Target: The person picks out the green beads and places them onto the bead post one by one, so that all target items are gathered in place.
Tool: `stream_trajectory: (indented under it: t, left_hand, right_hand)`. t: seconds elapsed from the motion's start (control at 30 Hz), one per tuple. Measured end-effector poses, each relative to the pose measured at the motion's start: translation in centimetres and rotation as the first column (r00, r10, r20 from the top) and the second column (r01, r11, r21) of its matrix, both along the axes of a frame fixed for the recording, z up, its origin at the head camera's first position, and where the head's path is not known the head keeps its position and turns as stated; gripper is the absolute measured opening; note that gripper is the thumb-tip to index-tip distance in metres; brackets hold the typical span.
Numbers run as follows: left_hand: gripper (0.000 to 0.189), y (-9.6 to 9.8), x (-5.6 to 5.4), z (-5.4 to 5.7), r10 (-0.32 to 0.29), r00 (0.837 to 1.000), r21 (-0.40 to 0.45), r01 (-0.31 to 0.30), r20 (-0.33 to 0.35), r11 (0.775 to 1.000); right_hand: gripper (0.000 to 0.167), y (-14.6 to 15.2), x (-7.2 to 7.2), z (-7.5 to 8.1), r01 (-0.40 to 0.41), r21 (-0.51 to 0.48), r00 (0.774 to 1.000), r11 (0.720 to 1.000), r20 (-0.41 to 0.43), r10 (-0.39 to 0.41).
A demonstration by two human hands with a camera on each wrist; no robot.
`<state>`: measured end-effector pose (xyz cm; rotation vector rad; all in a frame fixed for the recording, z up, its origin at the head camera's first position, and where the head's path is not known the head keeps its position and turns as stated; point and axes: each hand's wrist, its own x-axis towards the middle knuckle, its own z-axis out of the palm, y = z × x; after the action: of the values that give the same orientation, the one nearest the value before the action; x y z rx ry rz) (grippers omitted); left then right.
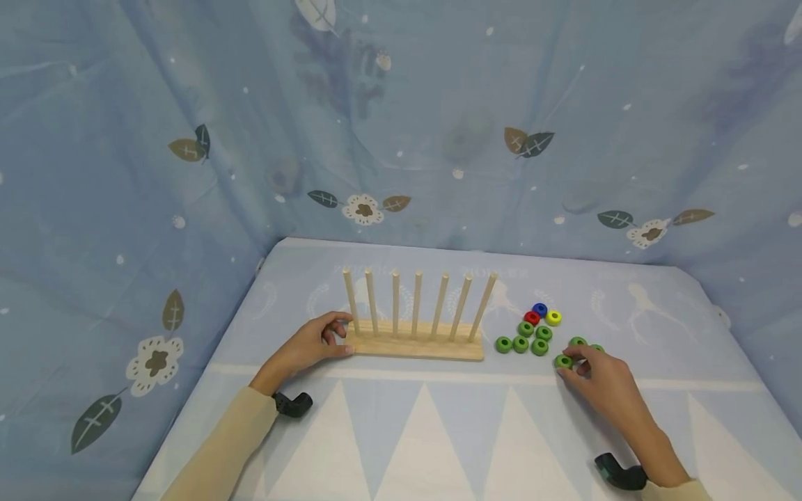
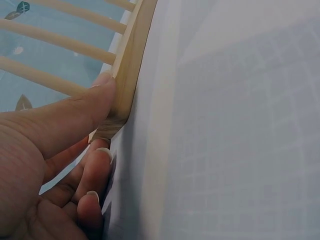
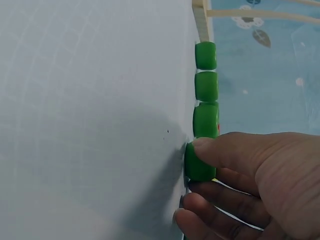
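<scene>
A pale wooden stand (image 1: 415, 344) carries a row of several upright pegs. At its left end, my left hand (image 1: 316, 341) grips the base; in the left wrist view the thumb (image 2: 95, 102) lies along the base's long edge and the fingers curl at the end face. To the right of the stand, my right hand (image 1: 604, 379) pinches a green ring (image 1: 563, 362) between thumb and fingers, close over the table. The right wrist view shows the thumb (image 3: 225, 150) across that ring's side. Two more green rings (image 1: 578, 341) are partly hidden behind this hand.
Between the stand and my right hand lie several green rings (image 1: 521, 344), with a red ring (image 1: 532, 318), a blue ring (image 1: 539, 310) and a yellow ring (image 1: 553, 318) behind them. A blue patterned curtain (image 1: 426, 139) hangs behind the cloth-covered table (image 1: 426, 431).
</scene>
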<state>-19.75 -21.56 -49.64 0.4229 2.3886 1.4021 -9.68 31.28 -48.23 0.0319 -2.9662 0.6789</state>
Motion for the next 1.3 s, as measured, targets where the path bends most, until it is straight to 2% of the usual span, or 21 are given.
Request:
stream_trajectory:
  t: [0.23,0.57,0.67,0.9,1.07,1.3]
  left_hand:
    - [0.065,-0.1,0.0,-0.1,0.004,1.000,-0.004,-0.004,-0.004,1.000]
    - [0.066,0.1,0.1,0.0,0.004,1.000,0.005,-0.004,-0.003,1.000]
    - [0.064,0.4,0.4,0.6,0.004,1.000,0.003,-0.004,-0.001,1.000]
    - [0.060,1.0,1.5,3.1,-0.007,1.000,0.026,0.007,0.002,1.000]
    - [0.060,0.9,1.6,3.3,-0.016,1.000,0.039,0.016,0.003,0.999]
    - [0.060,0.8,1.4,3.1,-0.028,1.000,0.043,0.027,0.001,0.999]
  right_hand:
    - [0.039,0.3,0.0,-0.2,0.006,-0.024,1.000,1.000,0.025,-0.005]
    - [0.041,0.4,0.1,-0.3,0.011,-0.014,1.000,1.000,0.017,-0.011]
    - [0.041,0.4,0.2,-0.4,0.018,-0.022,1.000,1.000,-0.008,-0.018]
    - [0.038,0.5,0.4,-0.2,0.015,-0.055,0.995,0.998,-0.103,-0.020]
    - [0.034,0.3,0.4,0.4,0.008,-0.088,0.988,0.996,-0.156,-0.022]
    - [0.034,0.1,0.4,1.5,0.011,-0.099,0.985,0.995,-0.168,-0.028]
